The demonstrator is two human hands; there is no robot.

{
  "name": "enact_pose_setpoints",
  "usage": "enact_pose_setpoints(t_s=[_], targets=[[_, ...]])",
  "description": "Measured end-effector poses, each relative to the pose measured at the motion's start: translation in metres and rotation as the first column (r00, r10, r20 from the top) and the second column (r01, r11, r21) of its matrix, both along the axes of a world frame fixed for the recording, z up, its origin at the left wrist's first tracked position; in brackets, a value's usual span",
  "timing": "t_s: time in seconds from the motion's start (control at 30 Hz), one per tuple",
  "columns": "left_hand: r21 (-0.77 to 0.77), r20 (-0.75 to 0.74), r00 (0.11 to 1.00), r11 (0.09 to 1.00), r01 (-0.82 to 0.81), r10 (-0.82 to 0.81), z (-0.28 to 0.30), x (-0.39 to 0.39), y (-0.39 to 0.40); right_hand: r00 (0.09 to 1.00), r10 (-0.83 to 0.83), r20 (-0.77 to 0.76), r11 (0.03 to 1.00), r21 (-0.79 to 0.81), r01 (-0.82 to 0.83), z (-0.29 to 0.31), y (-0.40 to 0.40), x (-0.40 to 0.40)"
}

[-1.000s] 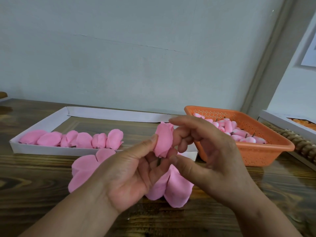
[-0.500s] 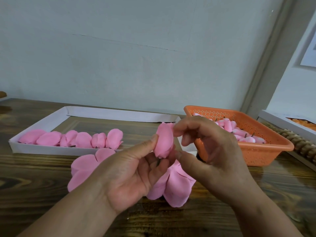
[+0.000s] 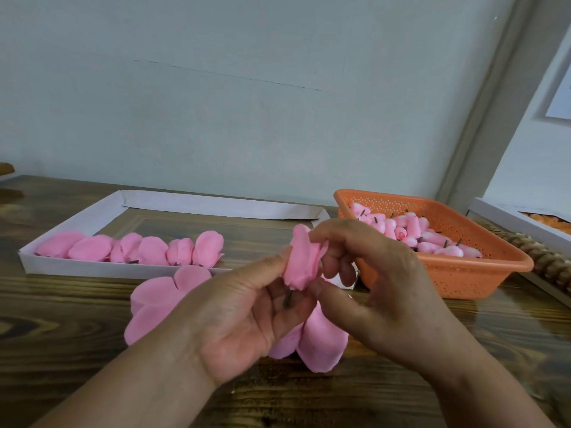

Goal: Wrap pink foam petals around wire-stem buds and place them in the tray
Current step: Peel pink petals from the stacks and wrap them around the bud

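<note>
The left hand (image 3: 244,319) pinches a half-wrapped pink foam bud on a short dark wire stem (image 3: 301,262) between thumb and fingers, palm up, probably so the stem hangs free below while the foam is turned. At three o'clock of the bud the right hand (image 3: 380,291) curls its fingertips over the petal's top edge with the thumb at its base, apparently pressing the loose flap closed. Under both hands a stack of loose flat pink foam petals (image 3: 154,304) lies on the dark wooden table (image 3: 61,350), close for the next wrap. The shallow white cardboard tray (image 3: 77,267), at ten o'clock, holds a row of finished wrapped buds (image 3: 139,248) along its near wall; the orange perforated plastic basket (image 3: 463,273), at two o'clock, holds unwrapped buds. Compared with a second ago, the right fingers have closed further down over the petal, and the stem now shows below.
</note>
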State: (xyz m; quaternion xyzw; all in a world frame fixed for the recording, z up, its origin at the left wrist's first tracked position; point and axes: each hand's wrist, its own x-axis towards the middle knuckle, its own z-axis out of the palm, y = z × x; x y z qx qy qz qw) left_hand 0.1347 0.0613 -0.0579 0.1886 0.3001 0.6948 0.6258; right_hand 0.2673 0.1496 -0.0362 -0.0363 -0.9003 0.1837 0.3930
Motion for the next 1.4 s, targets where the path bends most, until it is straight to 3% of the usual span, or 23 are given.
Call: enact_pose_setpoints(t_s=[0.27, 0.53, 0.93, 1.13, 1.27, 1.4], targets=[[-0.008, -0.005, 1.0, 1.0, 0.01, -0.01, 0.0, 0.001, 0.001, 1.0, 0.019, 0.001, 0.999, -0.041, -0.019, 0.0, 0.001, 0.002], [-0.028, -0.074, 0.997, 0.999, -0.027, 0.025, 0.0, 0.001, 0.0, 0.988, 0.057, 0.144, 0.998, 0.004, -0.058, 0.002, 0.002, 0.003], [-0.053, -0.084, 0.996, 0.998, -0.042, 0.038, -0.001, 0.002, 0.001, 0.992, 0.046, 0.113, 0.991, -0.127, -0.031, -0.001, 0.003, 0.004], [-0.031, -0.092, 0.994, 0.998, -0.062, 0.059, -0.001, 0.001, 0.0, 0.983, 0.122, 0.134, 0.972, -0.214, -0.091, 0.001, 0.002, 0.005], [0.014, -0.088, 0.99, 0.994, -0.111, 0.112, 0.0, 0.002, 0.001, 0.995, 0.097, 0.032, 0.951, -0.296, -0.083, -0.002, -0.002, -0.001], [0.024, -0.161, 0.974, 0.988, -0.154, 0.156, -0.001, 0.004, 0.001, 1.0, 0.005, -0.03, 0.962, -0.272, -0.013, -0.006, -0.002, -0.008]])
